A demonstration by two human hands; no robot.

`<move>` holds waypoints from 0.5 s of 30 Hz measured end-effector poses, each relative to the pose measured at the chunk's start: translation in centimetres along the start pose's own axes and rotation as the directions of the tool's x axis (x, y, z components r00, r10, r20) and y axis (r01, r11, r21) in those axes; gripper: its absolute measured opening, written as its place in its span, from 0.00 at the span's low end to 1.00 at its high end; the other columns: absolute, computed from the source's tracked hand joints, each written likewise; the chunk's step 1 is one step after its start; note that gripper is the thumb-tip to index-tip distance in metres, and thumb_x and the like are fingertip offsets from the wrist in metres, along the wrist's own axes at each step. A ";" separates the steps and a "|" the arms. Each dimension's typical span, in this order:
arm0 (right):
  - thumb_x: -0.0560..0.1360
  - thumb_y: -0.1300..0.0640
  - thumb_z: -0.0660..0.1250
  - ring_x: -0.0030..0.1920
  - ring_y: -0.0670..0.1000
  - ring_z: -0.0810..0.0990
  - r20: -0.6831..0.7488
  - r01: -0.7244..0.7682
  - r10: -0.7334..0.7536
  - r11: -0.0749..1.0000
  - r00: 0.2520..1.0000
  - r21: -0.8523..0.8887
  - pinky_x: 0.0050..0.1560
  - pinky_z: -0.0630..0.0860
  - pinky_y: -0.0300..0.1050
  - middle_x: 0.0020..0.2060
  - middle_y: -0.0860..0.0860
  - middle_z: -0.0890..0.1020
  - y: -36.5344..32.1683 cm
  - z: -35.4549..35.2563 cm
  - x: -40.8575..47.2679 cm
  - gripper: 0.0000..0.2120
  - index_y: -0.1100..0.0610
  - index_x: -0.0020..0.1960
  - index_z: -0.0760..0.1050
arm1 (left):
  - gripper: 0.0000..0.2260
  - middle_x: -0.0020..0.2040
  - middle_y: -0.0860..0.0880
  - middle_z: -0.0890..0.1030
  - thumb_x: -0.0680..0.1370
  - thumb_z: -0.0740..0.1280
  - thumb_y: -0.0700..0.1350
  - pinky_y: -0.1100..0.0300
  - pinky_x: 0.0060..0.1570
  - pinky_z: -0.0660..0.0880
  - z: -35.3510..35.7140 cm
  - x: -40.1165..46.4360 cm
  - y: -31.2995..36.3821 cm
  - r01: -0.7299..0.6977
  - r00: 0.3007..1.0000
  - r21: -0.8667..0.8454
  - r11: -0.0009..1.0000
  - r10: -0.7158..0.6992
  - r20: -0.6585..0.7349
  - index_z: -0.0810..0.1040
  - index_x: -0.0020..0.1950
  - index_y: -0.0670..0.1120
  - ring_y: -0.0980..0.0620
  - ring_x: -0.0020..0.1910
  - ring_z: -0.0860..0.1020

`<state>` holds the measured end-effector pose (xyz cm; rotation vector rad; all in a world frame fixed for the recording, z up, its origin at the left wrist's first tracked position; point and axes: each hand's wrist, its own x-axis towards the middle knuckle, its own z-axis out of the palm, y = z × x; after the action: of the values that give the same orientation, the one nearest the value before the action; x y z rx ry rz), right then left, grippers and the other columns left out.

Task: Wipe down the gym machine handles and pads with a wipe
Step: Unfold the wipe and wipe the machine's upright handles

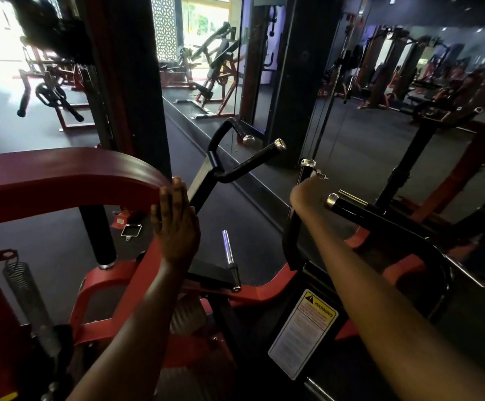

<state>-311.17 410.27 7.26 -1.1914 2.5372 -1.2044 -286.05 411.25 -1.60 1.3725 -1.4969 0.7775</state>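
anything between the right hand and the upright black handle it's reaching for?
Nothing visible. The right hand is already at the upright handle, just below its chrome cap. The angled handle lies beside the forearm, not across the path.

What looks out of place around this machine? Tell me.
A small metal cable handle lies loose on the floor beside the red frame, instead of being hung up. No wipe shows in either hand: the left hand rests flat on the frame, and the right hand reaches a black grip.

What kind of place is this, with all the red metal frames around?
A gym, almost certainly. The red machine frame under the left hand has black grip handles, a warning sticker is on it, and more weight machines stand behind.
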 end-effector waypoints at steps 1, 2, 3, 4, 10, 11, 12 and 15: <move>0.80 0.64 0.55 0.66 0.58 0.71 0.006 -0.041 0.041 0.995 0.999 0.086 0.64 0.66 0.47 0.67 0.60 0.71 0.8 0.5 -0.4 0.19 0.63 0.71 0.63 | 0.24 0.80 0.50 0.41 0.81 0.55 0.45 0.53 0.75 0.35 0.0 0.0 0.0 0.003 1.000 0.011 1.000 -0.003 0.002 0.57 0.77 0.40 0.50 0.78 0.40; 0.80 0.63 0.54 0.65 0.59 0.72 0.033 -0.089 0.085 0.986 0.996 0.140 0.63 0.68 0.49 0.66 0.60 0.73 1.8 1.1 -1.0 0.18 0.62 0.69 0.65 | 0.24 0.80 0.50 0.41 0.81 0.55 0.45 0.53 0.75 0.35 0.1 -0.1 0.0 0.002 1.000 0.025 1.000 -0.002 0.001 0.56 0.77 0.40 0.50 0.78 0.40; 0.81 0.62 0.53 0.63 0.60 0.73 0.078 -0.151 0.140 0.973 0.987 0.174 0.61 0.70 0.50 0.64 0.60 0.74 2.8 1.6 -1.9 0.17 0.63 0.68 0.67 | 0.24 0.80 0.50 0.41 0.82 0.55 0.45 0.53 0.75 0.35 0.2 -0.1 0.0 -0.001 1.000 0.038 0.999 0.001 -0.003 0.56 0.77 0.41 0.49 0.78 0.40; 0.81 0.61 0.52 0.62 0.61 0.74 0.152 -0.247 0.220 0.949 0.964 0.195 0.59 0.71 0.50 0.62 0.61 0.75 4.0 2.4 -2.7 0.16 0.64 0.66 0.68 | 0.24 0.80 0.49 0.41 0.82 0.55 0.45 0.53 0.75 0.35 0.2 -0.1 0.1 0.000 1.000 0.044 0.999 0.000 -0.008 0.56 0.77 0.41 0.49 0.78 0.40; 0.80 0.56 0.56 0.34 0.51 0.76 0.411 -0.465 0.252 0.668 0.876 0.582 0.32 0.75 0.42 0.36 0.54 0.78 6.0 2.3 -0.9 0.12 0.58 0.46 0.76 | 0.24 0.80 0.51 0.40 0.82 0.55 0.45 0.53 0.75 0.35 0.1 0.0 0.1 0.004 1.000 0.011 1.000 -0.004 -0.011 0.56 0.77 0.41 0.50 0.78 0.39; 0.81 0.54 0.56 0.31 0.49 0.73 0.370 -0.429 0.238 0.657 0.898 0.620 0.31 0.72 0.42 0.32 0.52 0.75 5.5 1.9 -0.4 0.13 0.56 0.41 0.74 | 0.24 0.79 0.51 0.39 0.82 0.55 0.45 0.53 0.75 0.34 0.0 0.0 0.1 0.006 1.000 -0.001 1.000 -0.006 -0.006 0.56 0.77 0.40 0.50 0.78 0.39; 0.81 0.53 0.56 0.30 0.48 0.71 0.315 -0.365 0.205 0.697 0.927 0.617 0.31 0.70 0.42 0.30 0.50 0.73 5.2 1.4 -0.4 0.14 0.54 0.38 0.72 | 0.24 0.79 0.51 0.39 0.82 0.55 0.45 0.53 0.74 0.34 -0.1 0.0 0.2 0.010 1.000 -0.007 1.000 -0.010 -0.003 0.56 0.77 0.40 0.50 0.78 0.38; 0.81 0.51 0.56 0.29 0.47 0.72 0.321 -0.321 0.146 0.732 0.936 0.602 0.31 0.69 0.40 0.27 0.48 0.73 6.1 1.3 -2.3 0.18 0.53 0.34 0.72 | 0.25 0.79 0.51 0.39 0.81 0.56 0.44 0.53 0.75 0.35 0.0 -0.1 0.2 0.008 1.000 0.010 1.000 -0.008 -0.010 0.55 0.77 0.41 0.50 0.78 0.38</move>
<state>-312.82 413.33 1.64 -0.7554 1.7615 -1.5522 -286.25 411.32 -1.69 1.3794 -1.4808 0.7871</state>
